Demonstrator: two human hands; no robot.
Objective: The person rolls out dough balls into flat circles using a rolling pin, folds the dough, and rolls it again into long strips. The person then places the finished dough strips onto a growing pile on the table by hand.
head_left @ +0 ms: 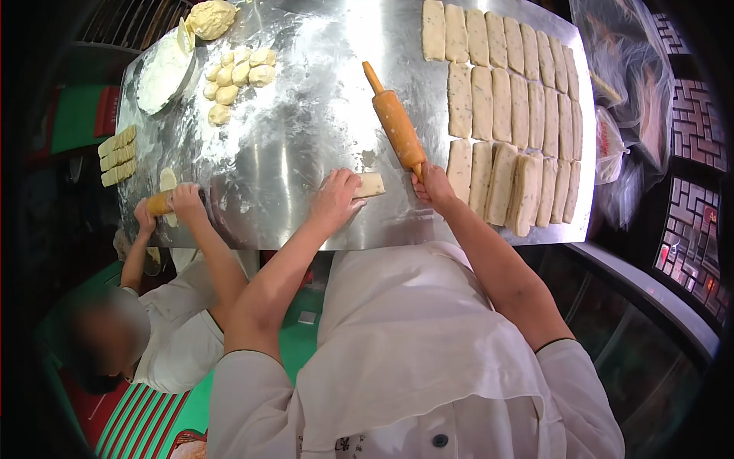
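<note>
At 12 o'clock, the half-closed left hand (334,200) holds the left end of a soft, speckled dough slab (371,185); too firm a press could dent it. At 1, the right hand (437,186) closes round the near handle of a smooth wooden rolling pin (399,128); a swing toward 2 could knock the raised stacks (523,197) or mark the long, floury strips (501,99). At 11, rounded dough balls (261,75) dot the shiny metal desk (256,180).
</note>
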